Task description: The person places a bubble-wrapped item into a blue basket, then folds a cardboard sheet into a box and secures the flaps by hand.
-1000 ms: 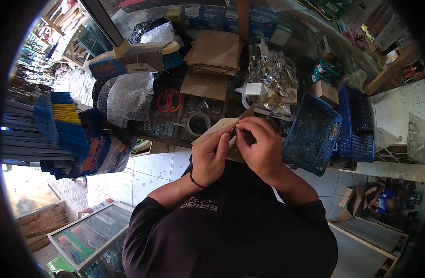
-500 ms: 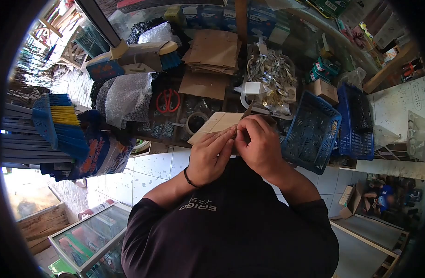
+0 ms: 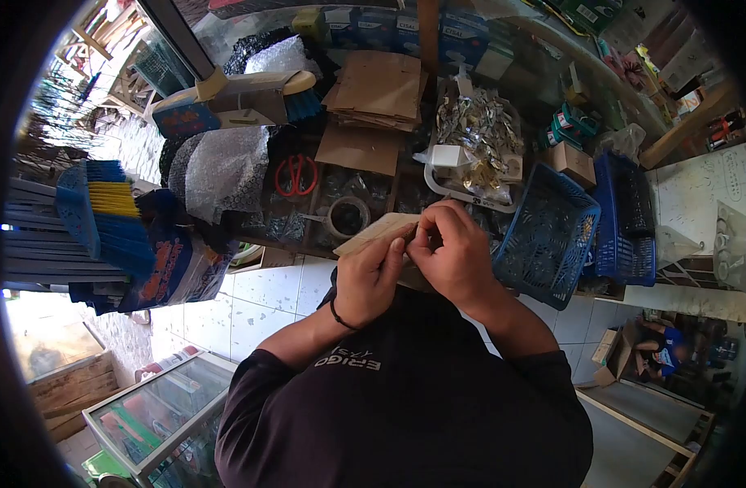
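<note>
A piece of brown cardboard [image 3: 376, 233] is held in front of my chest, tilted, over the near edge of the counter. My left hand [image 3: 366, 278] is closed around its lower side, thumb pressed against it. My right hand [image 3: 449, 248] is pinched at the cardboard's right edge, close to the left fingertips. Whatever lies between the right fingers is hidden. Just beyond the cardboard lies a roll of tape [image 3: 348, 217], with red-handled scissors [image 3: 295, 176] to its left.
Stacked cardboard sheets [image 3: 376, 89] lie on the counter beside a tray of small metallic items [image 3: 478, 130]. Blue baskets [image 3: 548, 232] stand to the right. Bubble wrap [image 3: 222, 175] and brooms [image 3: 96, 215] are on the left. A person [image 3: 664, 350] sits at far right.
The cardboard has tilted flatter and come lower, uncovering more of the tape roll. My left hand has turned and shifted slightly down, while my right hand stays pinched beside it.
</note>
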The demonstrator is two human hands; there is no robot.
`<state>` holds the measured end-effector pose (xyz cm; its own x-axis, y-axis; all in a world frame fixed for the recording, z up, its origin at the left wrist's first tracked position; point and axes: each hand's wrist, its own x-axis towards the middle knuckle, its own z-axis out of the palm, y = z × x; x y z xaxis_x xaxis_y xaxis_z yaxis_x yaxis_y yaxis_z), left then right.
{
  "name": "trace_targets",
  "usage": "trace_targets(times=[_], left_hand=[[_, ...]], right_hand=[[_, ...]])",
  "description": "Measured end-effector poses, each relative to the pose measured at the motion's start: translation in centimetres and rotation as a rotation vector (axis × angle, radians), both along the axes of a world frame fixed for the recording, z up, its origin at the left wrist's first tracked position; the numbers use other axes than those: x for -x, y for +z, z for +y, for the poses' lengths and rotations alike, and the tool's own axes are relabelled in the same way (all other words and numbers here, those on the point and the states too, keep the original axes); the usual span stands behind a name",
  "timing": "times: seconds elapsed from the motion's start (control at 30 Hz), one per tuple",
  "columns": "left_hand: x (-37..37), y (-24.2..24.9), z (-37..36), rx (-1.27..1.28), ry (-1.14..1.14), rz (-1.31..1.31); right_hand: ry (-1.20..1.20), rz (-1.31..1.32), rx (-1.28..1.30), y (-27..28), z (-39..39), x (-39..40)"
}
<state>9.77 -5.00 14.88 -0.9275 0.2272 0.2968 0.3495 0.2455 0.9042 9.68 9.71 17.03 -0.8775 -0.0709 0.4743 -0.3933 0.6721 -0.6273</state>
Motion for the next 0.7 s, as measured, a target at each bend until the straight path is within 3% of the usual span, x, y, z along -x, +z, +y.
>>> trace_targets(times=[0.23,0.43,0.53,0.7], left_hand=[[0.4,-0.5,-0.3,-0.213,-0.026,-0.311],[0.6,0.2,-0.4,-0.156,-0.041,-0.371],[0.7,0.0,-0.1,-0.214,-0.050,-0.266],[0.7,0.4,-0.6,-0.092,-0.060,-0.285]], right_hand=[[0.005,-0.094,0.233,-0.2,0.0,-0.6],[-0.022,-0.050,0.217,-0.6,0.1,-0.5],[-0.036,-0.019,0.189,-0.8,0.2,-0.4],[-0.044,0.010,0.195,-1.2,0.0,-0.3]])
